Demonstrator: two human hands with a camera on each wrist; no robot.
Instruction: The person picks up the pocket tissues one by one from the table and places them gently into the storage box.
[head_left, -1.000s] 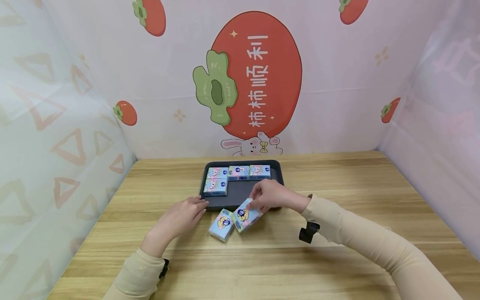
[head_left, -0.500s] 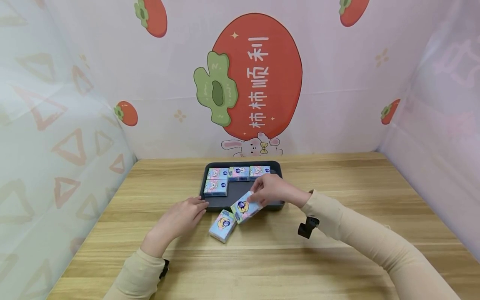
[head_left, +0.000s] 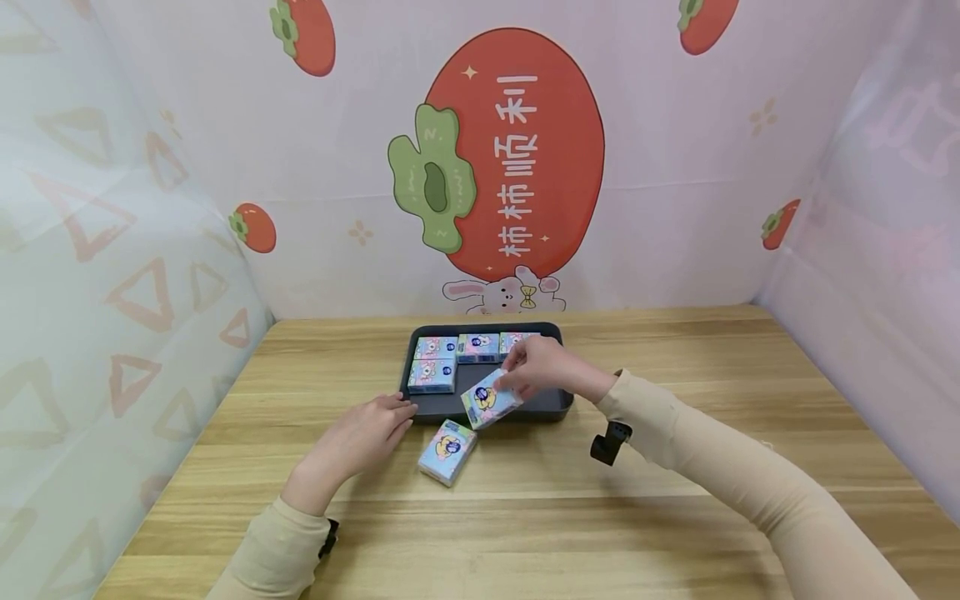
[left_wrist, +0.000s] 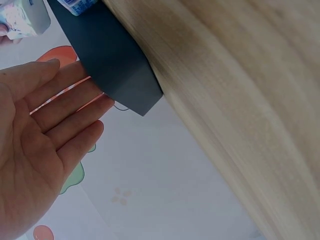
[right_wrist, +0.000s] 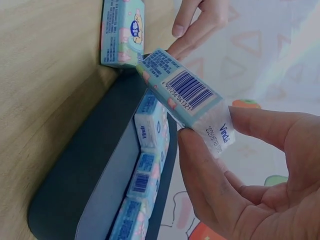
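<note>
My right hand [head_left: 546,368] pinches one end of a blue tissue pack [right_wrist: 185,90] between thumb and fingers, holding it tilted above the front part of a dark tray [head_left: 525,408]. With fingers straight, my left hand [head_left: 367,429] touches the tray's front left corner; the left wrist view shows the fingertips [left_wrist: 107,102] against the tray's outer wall [left_wrist: 112,60]. A second tissue pack [head_left: 447,452] lies on the table before the tray, close to the held one. Inside the tray, several packs form a back row, with another pack [head_left: 432,377] at front left.
The tray stands on a wooden table [head_left: 525,533] near its back edge. Behind rises a cloth backdrop [head_left: 675,208] printed with persimmons, and cloth walls flank both sides. A small black device [head_left: 611,442] hangs at the right wrist.
My right hand has carried the tissue pack away from me, from over the table up to above the tray's front part. My left hand and the other packs have stayed in place.
</note>
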